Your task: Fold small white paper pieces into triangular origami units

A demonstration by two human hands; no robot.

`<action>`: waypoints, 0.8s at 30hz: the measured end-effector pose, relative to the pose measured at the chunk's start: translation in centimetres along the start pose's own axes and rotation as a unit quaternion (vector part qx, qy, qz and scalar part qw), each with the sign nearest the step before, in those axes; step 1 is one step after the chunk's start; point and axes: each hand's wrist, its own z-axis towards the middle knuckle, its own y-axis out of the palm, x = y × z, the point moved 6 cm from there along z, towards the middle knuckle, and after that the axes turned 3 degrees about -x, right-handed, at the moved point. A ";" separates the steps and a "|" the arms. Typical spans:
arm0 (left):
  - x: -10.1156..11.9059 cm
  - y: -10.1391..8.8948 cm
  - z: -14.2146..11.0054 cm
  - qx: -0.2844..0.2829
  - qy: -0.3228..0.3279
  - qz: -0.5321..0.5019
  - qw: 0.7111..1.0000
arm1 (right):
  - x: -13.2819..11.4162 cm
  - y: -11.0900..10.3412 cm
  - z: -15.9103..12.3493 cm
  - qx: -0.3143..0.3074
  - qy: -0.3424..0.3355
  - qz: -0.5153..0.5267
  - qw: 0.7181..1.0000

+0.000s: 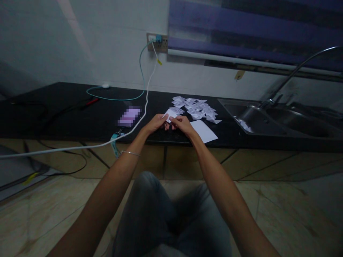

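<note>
A small folded piece of white paper [169, 115] is held between both hands just above the front of the black counter. My left hand [157, 122] pinches its left side, thumb on top. My right hand [182, 124] grips the lower right side, with the thumb pressed on the paper. Behind the hands lies a spread of several folded white paper pieces [199, 107]. A flat white paper sheet [205, 132] rests by my right wrist, at the counter's front edge. The fingers under the held paper are partly hidden.
On the left lies a phone [130, 116] with a blurred screen and a teal strap [114, 144]. A white cable [147, 103] and a teal cable [115, 99] run from a wall outlet [158, 42]. To the right is a steel sink [249, 117] with a curved faucet [289, 75] and paper scraps [243, 125].
</note>
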 end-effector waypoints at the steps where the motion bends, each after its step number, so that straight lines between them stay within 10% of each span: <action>1: -0.2 -0.1 0.0 0.004 -0.004 0.000 1.000 | 0.0 0.0 0.0 -0.004 -0.003 -0.009 1.000; 24: 0.9 -0.1 -0.4 0.020 -0.031 0.037 0.999 | -0.2 -0.3 -0.2 0.035 0.022 0.036 0.998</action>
